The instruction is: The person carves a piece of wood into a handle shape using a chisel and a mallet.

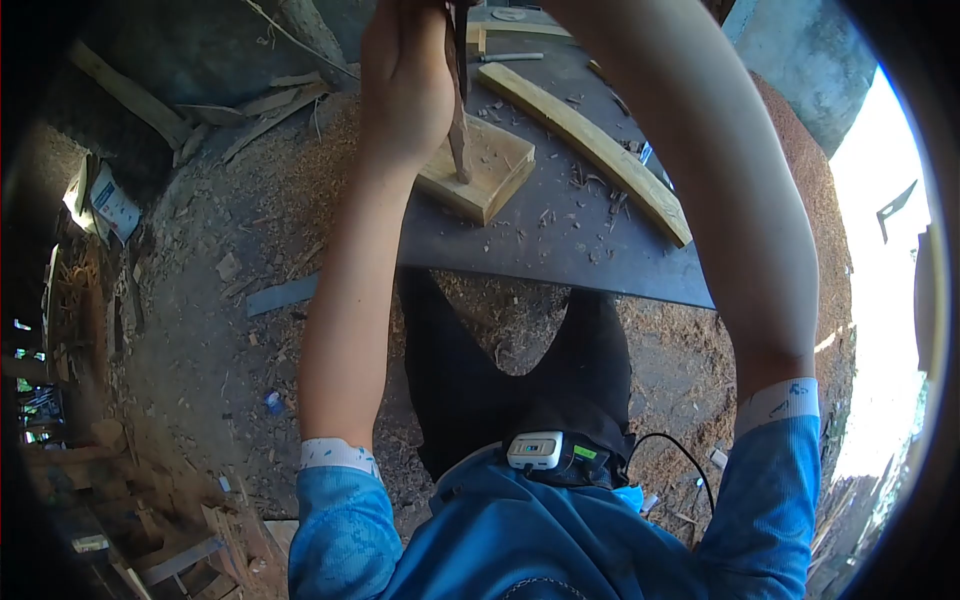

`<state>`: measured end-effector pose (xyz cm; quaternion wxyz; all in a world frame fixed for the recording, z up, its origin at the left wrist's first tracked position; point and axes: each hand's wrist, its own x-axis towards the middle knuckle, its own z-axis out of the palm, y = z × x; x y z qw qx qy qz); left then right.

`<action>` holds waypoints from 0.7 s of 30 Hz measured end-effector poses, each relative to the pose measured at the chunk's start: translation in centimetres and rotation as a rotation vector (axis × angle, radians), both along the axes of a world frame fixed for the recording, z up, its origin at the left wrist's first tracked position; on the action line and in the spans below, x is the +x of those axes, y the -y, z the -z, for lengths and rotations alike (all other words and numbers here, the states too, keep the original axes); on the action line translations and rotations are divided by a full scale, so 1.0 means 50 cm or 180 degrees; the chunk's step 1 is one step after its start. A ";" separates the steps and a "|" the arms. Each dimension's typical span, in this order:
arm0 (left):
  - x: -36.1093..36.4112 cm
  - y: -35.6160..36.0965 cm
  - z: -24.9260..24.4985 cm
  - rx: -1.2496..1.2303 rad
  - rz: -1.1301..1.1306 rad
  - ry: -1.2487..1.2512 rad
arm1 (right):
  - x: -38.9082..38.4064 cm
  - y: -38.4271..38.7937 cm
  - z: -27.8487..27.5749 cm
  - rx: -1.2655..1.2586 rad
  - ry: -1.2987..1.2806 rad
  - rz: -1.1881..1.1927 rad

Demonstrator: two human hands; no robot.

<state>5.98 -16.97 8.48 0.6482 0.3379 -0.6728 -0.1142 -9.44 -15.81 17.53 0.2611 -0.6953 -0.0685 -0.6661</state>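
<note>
At the top edge of the head view, my left hand [408, 95] is closed round a long brown tapered piece of wood [459, 145]; its fingers are partly cut off by the frame. A thin dark strip runs beside the upper part of this piece. Its narrow lower end overlaps a thick pale wooden block [497, 165], which lies on a dark table [560, 250]. My right forearm reaches up across the table, and my right hand is beyond the top of the view.
A long, slightly curved wooden bar [590, 150] lies across the table among scattered shavings. Behind it is a thin grey rod [512, 57]. Sawdust covers the floor, with a flat grey strip [283, 295] at left. Scrap wood [270, 110] leans by the wall.
</note>
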 end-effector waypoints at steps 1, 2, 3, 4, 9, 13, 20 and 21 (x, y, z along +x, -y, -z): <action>0.008 -0.001 0.011 0.0247 -0.0032 -0.0111 | 0.004 0.005 0.006 0.0008 -0.0004 -0.0008; -0.014 -0.011 -0.009 -0.0216 0.0567 -0.0095 | 0.011 0.008 0.017 0.0050 -0.0023 -0.0036; -0.012 -0.013 -0.004 -0.0205 0.0586 -0.0139 | 0.018 0.007 0.030 0.0125 -0.0047 -0.0079; -0.005 -0.010 -0.002 -0.0211 0.0605 -0.0169 | 0.024 0.004 0.038 0.0183 -0.0057 -0.0124; -0.002 -0.013 -0.016 -0.0447 0.0658 -0.0028 | 0.023 0.005 0.034 0.0156 -0.0014 -0.0160; 0.006 -0.008 -0.005 -0.0189 0.0537 -0.0146 | 0.016 0.000 0.052 0.0223 -0.0051 -0.0169; 0.044 -0.026 -0.025 0.0185 0.1212 -0.0050 | 0.006 -0.005 0.044 0.0141 -0.0049 -0.0164; 0.061 -0.032 -0.034 0.0421 0.1645 -0.0068 | 0.003 -0.007 0.040 0.0121 -0.0044 -0.0160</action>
